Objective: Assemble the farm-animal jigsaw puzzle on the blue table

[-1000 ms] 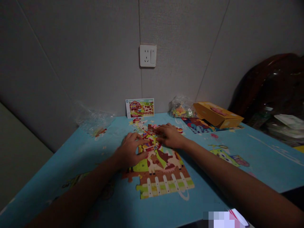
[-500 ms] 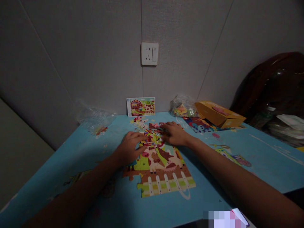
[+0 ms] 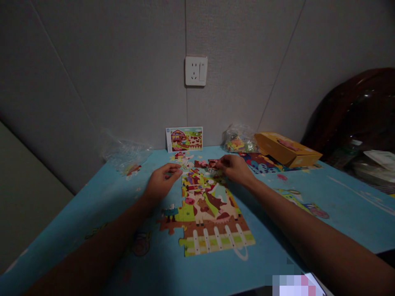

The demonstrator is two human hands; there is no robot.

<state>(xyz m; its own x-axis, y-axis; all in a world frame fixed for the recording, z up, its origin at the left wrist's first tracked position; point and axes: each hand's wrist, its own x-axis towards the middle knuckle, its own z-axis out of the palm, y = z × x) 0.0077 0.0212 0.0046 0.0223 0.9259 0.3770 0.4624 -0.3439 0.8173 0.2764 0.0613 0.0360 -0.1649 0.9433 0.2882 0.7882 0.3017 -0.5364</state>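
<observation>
A partly assembled jigsaw puzzle (image 3: 212,209) lies on the blue table; its joined pieces show a spotted cow and a white fence. At its far end, my right hand (image 3: 236,167) pinches a dark reddish-brown puzzle piece (image 3: 212,163) between thumb and fingers. My left hand (image 3: 162,181) hovers at the puzzle's left edge, loosely curled, with a small gap between thumb and forefinger and nothing visible in it. Several loose pieces, partly overlapping, lie between the hands on the upper part of the puzzle. Against the wall leans a picture card (image 3: 187,139) of a farm scene.
Crumpled clear plastic (image 3: 126,154) lies at the back left. A clear bag of pieces (image 3: 240,139) and a yellow box (image 3: 286,149) stand at the back right, beside a dark blue picture sheet (image 3: 262,165). A wall socket (image 3: 196,71) is above.
My left hand has drawn back left from the puzzle, its fingers now more curled. The right hand has shifted slightly right, and the brown piece at its fingertips now shows more clearly.
</observation>
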